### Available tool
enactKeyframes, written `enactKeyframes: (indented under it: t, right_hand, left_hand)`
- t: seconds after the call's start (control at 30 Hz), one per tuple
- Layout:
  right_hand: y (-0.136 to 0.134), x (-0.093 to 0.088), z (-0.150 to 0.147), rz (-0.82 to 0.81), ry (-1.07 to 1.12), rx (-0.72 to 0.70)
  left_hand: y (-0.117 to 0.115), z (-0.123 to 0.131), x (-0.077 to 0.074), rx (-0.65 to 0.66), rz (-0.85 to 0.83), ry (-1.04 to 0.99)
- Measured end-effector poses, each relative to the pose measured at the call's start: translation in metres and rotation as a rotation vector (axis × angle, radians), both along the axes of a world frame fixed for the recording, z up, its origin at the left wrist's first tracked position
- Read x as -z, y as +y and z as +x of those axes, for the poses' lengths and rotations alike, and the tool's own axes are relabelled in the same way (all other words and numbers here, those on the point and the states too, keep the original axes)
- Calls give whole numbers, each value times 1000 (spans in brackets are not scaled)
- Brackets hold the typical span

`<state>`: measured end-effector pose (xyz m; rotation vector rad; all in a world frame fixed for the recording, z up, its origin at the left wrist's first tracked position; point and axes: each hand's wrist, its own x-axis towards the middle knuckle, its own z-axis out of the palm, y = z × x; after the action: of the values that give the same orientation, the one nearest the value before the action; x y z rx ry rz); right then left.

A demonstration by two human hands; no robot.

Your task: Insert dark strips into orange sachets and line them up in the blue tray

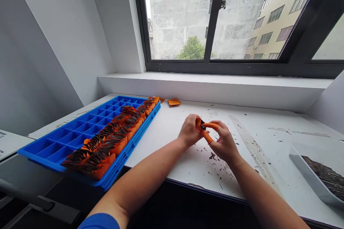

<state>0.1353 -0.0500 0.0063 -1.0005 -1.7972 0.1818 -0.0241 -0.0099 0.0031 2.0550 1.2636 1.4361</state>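
Observation:
Above the white tabletop, my left hand [189, 130] is closed around a small orange piece [198, 124], thin and curved like a sheet or pouch. My right hand [225, 145] wears orange finger cots [212, 126] on thumb and forefinger. Those two fingertips pinch a small dark piece [203, 125] against the orange one; its exact kind is too small to make out. To the left, a blue compartment tray [44, 154] bears rows of orange pieces [119, 146] with dark strips sticking up from them.
A clear plastic box [309, 173] at the right holds dark strips [326, 175]. A loose orange sheet [174, 102] lies by the window ledge [215, 87]. Dark crumbs [213, 156] are scattered over the white table [150, 143], whose front edge runs below my forearms.

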Motion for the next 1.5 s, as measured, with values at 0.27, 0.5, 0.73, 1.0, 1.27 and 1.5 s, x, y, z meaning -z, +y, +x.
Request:
enactKeyframes:
  t: [0.27,0.5,0.73,1.0,1.27,1.5]
  right_hand:
    - [0,-2,-3,-139,202,59]
    - [7,1,7,-99,315,122]
    - [7,0,9,-43,302,122]
    - [8,0,10,-97,306,143]
    - [6,10,-2,-204,221,16]
    - [0,17,-12,-311,113,-60]
  left_hand:
    - [-8,0,-6,62,-8,42]
    - [-17,-5,-22,134,57,236]
    - [-8,3,-67,118,-84,636]
    - [-10,-17,-147,47,-72,955]
    - [6,-196,-215,-366,73,725]
    - [2,-324,-152,-597,-215,564]
